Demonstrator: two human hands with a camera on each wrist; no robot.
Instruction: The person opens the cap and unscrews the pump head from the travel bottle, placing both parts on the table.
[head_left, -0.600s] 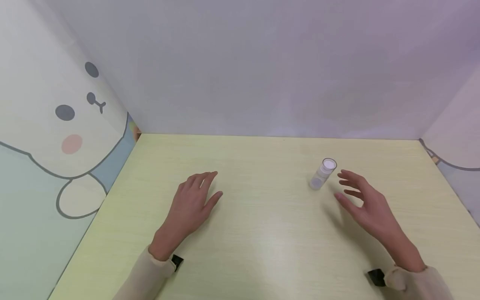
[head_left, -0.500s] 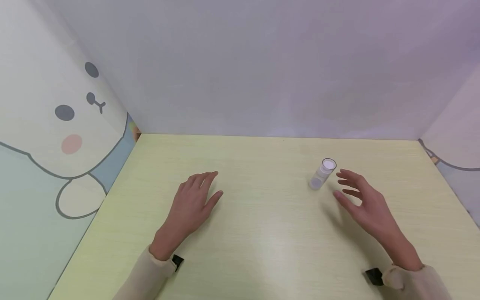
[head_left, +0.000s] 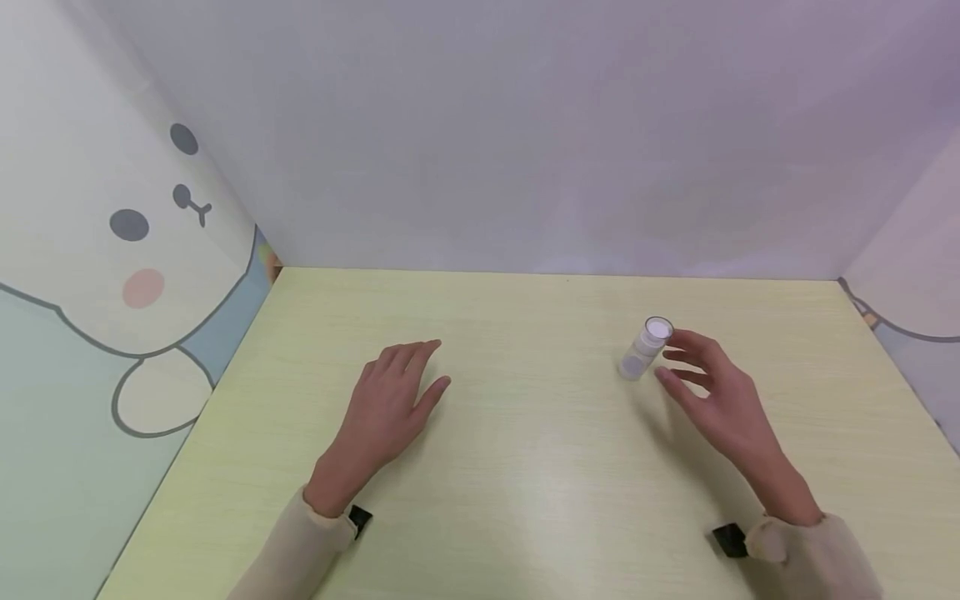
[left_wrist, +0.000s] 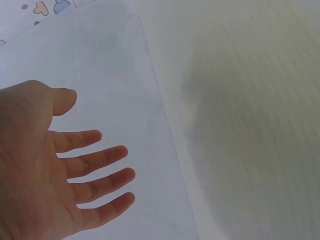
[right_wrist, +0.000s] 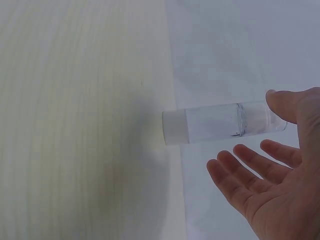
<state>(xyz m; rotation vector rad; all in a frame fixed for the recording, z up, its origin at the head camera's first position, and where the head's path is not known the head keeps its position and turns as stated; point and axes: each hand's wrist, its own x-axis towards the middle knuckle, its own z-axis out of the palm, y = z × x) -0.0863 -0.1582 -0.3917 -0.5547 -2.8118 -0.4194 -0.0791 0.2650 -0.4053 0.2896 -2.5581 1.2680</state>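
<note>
A small, slim, clear cylinder-shaped bottle [head_left: 643, 352] stands upright on the right half of the table, a white band at its table end. In the right wrist view the clear bottle [right_wrist: 212, 123] shows a liquid-like line partway along it. My right hand [head_left: 723, 408] is just to its right, fingers loosely curved and thumb apart. The thumb tip overlaps the bottle's upper end in the right wrist view, while the other fingertips lie beside its wall. My left hand [head_left: 382, 404] hovers over the left half of the table with fingers spread and nothing in it.
The pale wood-look table [head_left: 525, 433] meets a plain light wall [head_left: 525, 150] at its back edge. On the left rises a side panel [head_left: 75, 433] printed with a cartoon animal. A similar printed panel [head_left: 918, 375] stands at the right.
My right hand has moved left and slightly away from me, closing the gap to the bottle. My left hand has shifted very slightly to the right. The bottle stays in place.
</note>
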